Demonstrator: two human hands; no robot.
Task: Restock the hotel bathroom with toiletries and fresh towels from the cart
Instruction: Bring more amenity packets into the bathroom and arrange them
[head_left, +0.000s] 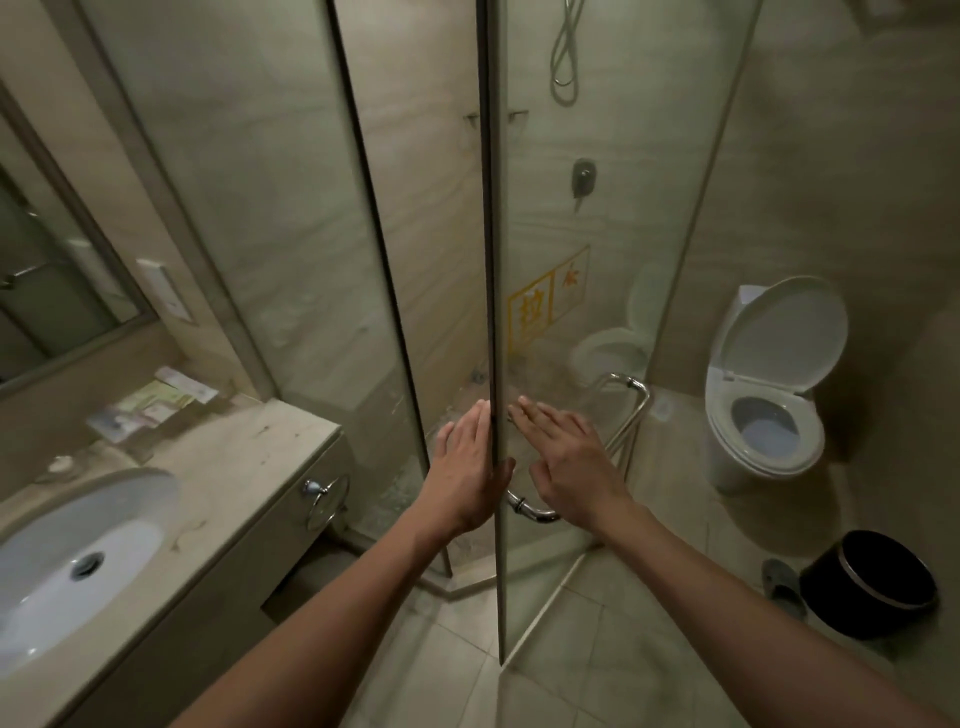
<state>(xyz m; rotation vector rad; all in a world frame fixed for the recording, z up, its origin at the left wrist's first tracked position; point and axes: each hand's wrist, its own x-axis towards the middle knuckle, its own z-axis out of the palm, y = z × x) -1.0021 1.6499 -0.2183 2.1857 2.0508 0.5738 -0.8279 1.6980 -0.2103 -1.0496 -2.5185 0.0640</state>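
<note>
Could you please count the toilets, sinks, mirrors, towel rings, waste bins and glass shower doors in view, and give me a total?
Toilet: 1 (plus its reflection in the glass)
Sink: 1
Mirror: 1
Towel ring: 1
Waste bin: 1
Glass shower door: 1
Total: 6
</note>
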